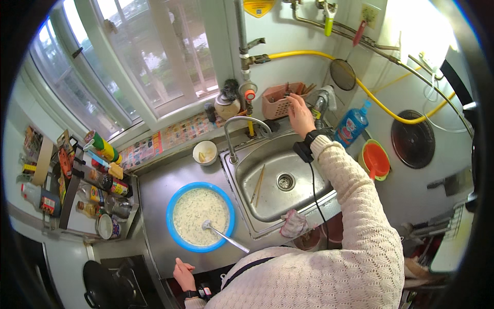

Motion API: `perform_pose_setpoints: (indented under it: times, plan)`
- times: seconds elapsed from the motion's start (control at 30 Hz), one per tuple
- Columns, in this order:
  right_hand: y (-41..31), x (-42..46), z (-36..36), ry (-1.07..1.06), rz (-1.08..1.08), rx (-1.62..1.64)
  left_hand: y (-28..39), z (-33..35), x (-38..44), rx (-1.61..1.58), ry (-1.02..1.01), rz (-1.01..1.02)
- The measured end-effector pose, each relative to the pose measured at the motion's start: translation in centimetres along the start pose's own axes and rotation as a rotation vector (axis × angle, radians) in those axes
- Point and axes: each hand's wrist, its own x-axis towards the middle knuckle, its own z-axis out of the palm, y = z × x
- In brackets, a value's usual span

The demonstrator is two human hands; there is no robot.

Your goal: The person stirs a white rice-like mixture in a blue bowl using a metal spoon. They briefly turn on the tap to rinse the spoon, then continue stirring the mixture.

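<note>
My right hand (pixel 301 113) is stretched across the sink to a pink plastic utensil caddy (pixel 277 108) against the wall. Its fingertips are at the caddy's top, by a dark utensil end; whether they grip it cannot be seen. Several wooden sticks poke up from the caddy's right side. Low in the view, my left hand (pixel 184 272) hovers at the counter's front edge with nothing visible in it. Above it stands a blue basin (pixel 170 206) of pale batter flecked with green. A metal spoon (pixel 231 240) rests in the batter, its handle over the rim.
A steel sink (pixel 270 201) with two chopsticks (pixel 258 185) lies under the curved faucet (pixel 247 119). Around it are a white bowl (pixel 205 153), a cloth (pixel 294 224), blue detergent bottle (pixel 351 125) and red ladle (pixel 375 160). A condiment rack (pixel 73 220) and black wok (pixel 102 286) stand left.
</note>
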Motion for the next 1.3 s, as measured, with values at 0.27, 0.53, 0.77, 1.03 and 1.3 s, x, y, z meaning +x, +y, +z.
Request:
perform_pose_setpoints:
  times: [0.27,0.53,0.77,1.03,1.3]
  plan:
    - [4.2,5.3,2.2,-0.010,-0.215,-0.184,0.4,-0.2,-6.1,-0.009,0.149,-0.134]
    - [7.0,8.4,3.8,-0.183,-0.255,-0.497,2.4,1.4,-7.3,-0.052,0.136,-0.138]
    - [6.8,8.9,2.8,-0.143,-0.295,-0.455,5.3,2.0,-6.6,-0.036,0.125,-0.079]
    - [5.5,11.5,0.6,-0.279,-0.152,-0.357,4.9,1.6,-7.0,-0.061,0.137,-0.105]
    - [-1.6,10.5,-7.8,-0.261,-0.141,-0.192,7.8,2.8,-5.7,-0.094,0.078,0.006]
